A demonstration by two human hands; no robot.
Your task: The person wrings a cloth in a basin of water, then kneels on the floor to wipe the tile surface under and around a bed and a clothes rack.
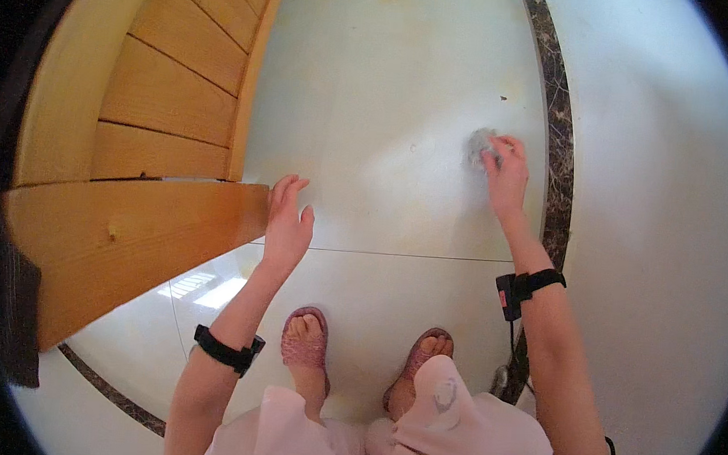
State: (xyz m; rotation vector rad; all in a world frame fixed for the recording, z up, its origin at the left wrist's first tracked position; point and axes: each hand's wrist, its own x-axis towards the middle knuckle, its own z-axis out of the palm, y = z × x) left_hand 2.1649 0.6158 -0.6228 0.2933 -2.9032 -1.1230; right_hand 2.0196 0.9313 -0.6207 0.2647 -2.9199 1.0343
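Observation:
My right hand [511,163] is over the pale tiled floor, close to the dark marbled border strip. Its fingers pinch a grey, fluffy-looking clump [479,151]; whether it is dust or some wiping material I cannot make out. My left hand [287,223] is beside the end of an orange-brown wooden beam [156,219], with fingers stretched out and thumb apart. It holds nothing, and its fingers seem to touch the end of the beam or be just beside it.
A slatted wooden frame [177,74] stands on the left, joined to the beam. A small brown speck [503,98] lies on the floor [373,78]. The dark marbled strip [559,156] borders a white wall-like surface [657,204]. My slippered feet [305,336] are below. Each forearm wears a black strap.

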